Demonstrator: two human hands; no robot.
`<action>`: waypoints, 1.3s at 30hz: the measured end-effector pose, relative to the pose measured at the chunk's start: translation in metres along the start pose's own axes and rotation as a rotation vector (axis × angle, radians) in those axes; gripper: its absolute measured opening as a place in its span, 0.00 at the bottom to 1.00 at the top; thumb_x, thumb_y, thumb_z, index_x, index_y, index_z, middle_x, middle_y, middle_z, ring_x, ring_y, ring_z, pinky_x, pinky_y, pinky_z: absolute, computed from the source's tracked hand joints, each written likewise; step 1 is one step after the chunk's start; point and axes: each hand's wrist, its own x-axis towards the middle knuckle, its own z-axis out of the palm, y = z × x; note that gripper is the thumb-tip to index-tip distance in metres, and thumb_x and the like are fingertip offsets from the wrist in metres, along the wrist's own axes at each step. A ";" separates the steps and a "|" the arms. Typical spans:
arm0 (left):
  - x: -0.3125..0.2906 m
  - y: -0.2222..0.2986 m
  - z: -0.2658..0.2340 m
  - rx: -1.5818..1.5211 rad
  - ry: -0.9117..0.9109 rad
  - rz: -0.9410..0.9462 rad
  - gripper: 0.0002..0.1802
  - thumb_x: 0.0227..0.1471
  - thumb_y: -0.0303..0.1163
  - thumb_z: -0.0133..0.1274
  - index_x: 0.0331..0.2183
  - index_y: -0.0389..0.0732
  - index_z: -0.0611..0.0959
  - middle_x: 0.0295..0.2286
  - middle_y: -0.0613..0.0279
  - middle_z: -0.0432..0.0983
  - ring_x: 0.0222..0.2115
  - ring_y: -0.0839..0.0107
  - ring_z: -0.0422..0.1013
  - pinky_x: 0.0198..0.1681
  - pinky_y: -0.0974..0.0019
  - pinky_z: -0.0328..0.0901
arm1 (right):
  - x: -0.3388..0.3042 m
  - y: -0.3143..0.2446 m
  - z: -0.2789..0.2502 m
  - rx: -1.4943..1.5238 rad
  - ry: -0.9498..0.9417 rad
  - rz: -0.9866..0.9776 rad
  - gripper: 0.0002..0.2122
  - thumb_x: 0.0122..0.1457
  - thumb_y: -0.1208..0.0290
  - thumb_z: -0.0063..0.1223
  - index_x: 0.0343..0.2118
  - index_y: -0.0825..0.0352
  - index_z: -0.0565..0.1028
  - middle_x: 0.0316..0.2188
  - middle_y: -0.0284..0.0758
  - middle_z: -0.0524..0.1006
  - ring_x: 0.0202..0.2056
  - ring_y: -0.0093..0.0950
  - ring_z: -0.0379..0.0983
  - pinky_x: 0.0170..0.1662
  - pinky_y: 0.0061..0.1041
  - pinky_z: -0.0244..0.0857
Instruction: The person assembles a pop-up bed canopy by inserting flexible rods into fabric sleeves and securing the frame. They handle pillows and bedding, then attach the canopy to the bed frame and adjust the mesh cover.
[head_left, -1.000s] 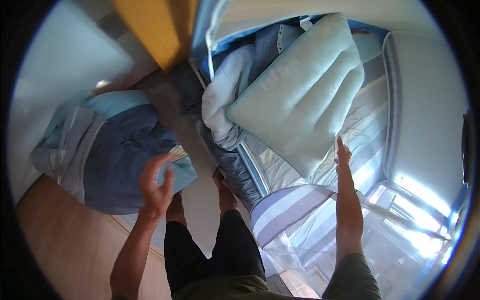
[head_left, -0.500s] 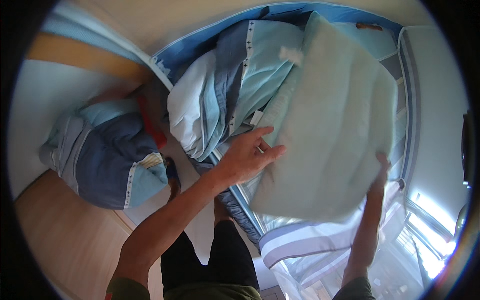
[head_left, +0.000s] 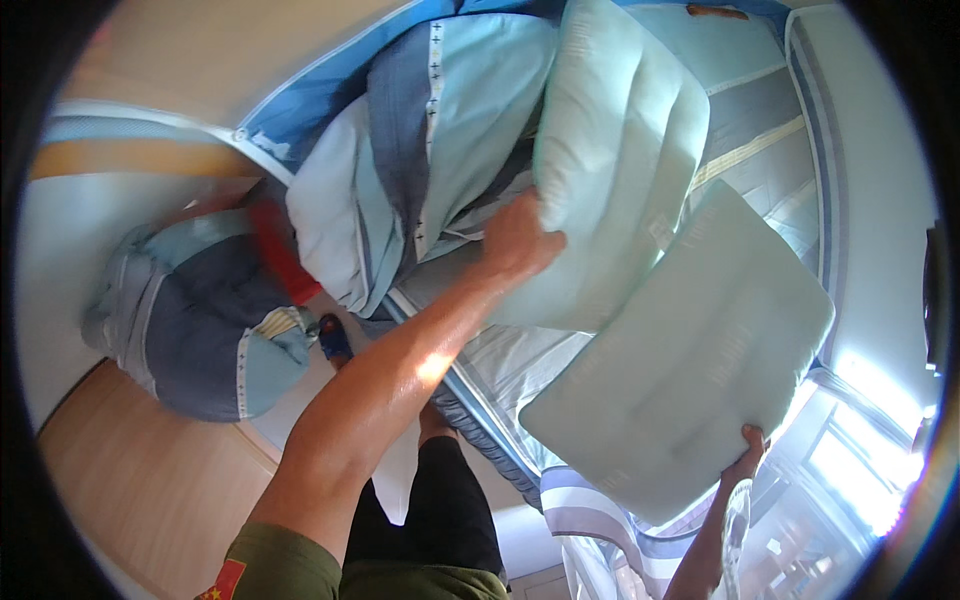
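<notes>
Gripping upper pillow right of left hand, lower pillow up-left of grasping right hand

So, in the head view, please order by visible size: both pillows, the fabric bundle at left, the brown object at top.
1. Lower pillow and upper pillow: too alike to rank.
2. Fabric bundle
3. Brown object
</notes>
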 end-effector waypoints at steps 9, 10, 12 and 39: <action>-0.207 0.078 -0.191 -0.022 -0.281 0.457 0.21 0.46 0.27 0.62 0.45 0.33 0.86 0.32 0.48 0.85 0.28 0.60 0.82 0.38 0.60 0.75 | -0.051 -0.040 -0.090 -0.178 -0.260 0.200 0.30 0.45 0.58 0.66 0.53 0.64 0.76 0.50 0.42 0.77 0.49 0.44 0.75 0.54 0.48 0.71; -0.234 0.071 -0.222 -0.069 -0.284 0.397 0.20 0.45 0.27 0.62 0.43 0.33 0.87 0.33 0.49 0.86 0.30 0.60 0.83 0.38 0.60 0.75 | -0.058 -0.041 -0.087 -0.225 -0.263 0.171 0.29 0.45 0.59 0.66 0.53 0.64 0.76 0.50 0.42 0.77 0.49 0.43 0.75 0.54 0.47 0.71; -0.288 0.052 -0.296 -0.216 -0.232 0.333 0.17 0.44 0.26 0.60 0.40 0.34 0.88 0.30 0.49 0.84 0.27 0.55 0.82 0.33 0.60 0.72 | -0.078 -0.032 -0.071 -0.326 -0.282 0.110 0.28 0.46 0.60 0.66 0.53 0.64 0.76 0.49 0.41 0.77 0.48 0.43 0.76 0.53 0.46 0.71; -0.640 -0.351 -0.630 -0.126 0.904 -0.367 0.48 0.44 0.26 0.70 0.65 0.31 0.66 0.53 0.53 0.73 0.52 0.62 0.72 0.58 0.59 0.69 | -0.633 -0.221 0.438 -0.497 -1.874 -1.192 0.32 0.36 0.69 0.77 0.49 0.68 0.81 0.42 0.42 0.84 0.43 0.34 0.82 0.47 0.32 0.74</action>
